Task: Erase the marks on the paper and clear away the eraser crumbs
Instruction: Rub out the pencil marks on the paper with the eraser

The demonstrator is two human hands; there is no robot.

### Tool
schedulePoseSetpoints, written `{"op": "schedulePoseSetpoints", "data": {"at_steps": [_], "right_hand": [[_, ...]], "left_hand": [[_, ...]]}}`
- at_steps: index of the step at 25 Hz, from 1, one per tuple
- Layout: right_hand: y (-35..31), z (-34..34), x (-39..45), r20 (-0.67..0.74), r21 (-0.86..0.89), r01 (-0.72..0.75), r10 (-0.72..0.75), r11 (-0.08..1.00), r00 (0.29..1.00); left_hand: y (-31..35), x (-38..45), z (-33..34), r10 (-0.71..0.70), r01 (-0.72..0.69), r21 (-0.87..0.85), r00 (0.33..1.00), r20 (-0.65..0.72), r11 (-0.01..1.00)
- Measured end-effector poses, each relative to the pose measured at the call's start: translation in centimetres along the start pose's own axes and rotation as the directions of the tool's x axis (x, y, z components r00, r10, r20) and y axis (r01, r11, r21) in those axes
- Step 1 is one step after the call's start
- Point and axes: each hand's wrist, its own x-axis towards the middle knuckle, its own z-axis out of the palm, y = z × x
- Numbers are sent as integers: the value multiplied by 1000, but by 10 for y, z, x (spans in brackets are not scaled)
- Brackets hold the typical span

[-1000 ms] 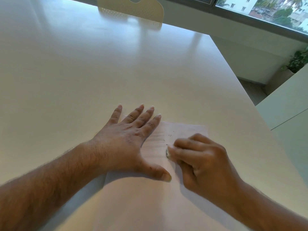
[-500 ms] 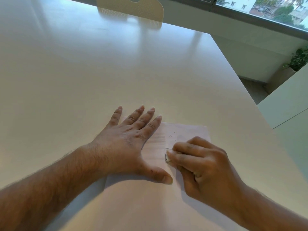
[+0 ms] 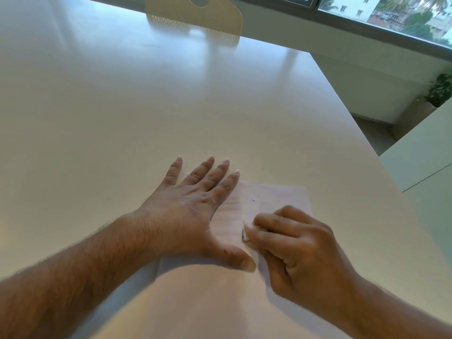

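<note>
Your left hand (image 3: 188, 211) lies spread flat on the thin white paper sheet (image 3: 276, 199); your right hand (image 3: 293, 248) pinches the small white eraser (image 3: 245, 237). Erasing appears underway: dark specks (image 3: 253, 200) remain, uncleared.

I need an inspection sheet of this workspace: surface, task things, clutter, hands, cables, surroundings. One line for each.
Surface: pale table, glossy, with reflections.
Job's things: paper flat on the table; eraser against the paper; a few dark crumbs on the sheet.
Clutter: nothing seen.
Hands: left hand pressed flat on the paper, fingers spread; right hand pinches the eraser.
Cables: nothing seen.
Surroundings: chair back at the far edge; window; potted plant at right.
</note>
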Motion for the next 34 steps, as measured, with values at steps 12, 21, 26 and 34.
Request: {"op": "schedulePoseSetpoints", "data": {"at_steps": [12,21,26,34], "right_hand": [[2,4,12,26,18,-13,13,1000,1000],[30,20,53,19,-43,-45,46,998,999],[3,4,15,46,15,17,-18,1000,999],[30,18,49,21,-30,-17,18,999,1000]], "left_hand": [[0,-1,0,2,-2,-8,1000,-6,1000],[1,-1,0,4,-4,-19,1000,-16,1000],[0,-1,0,6,-6,-8,1000,-12,1000],[1,-2,0,-3,3,-2,1000,-8,1000]]}}
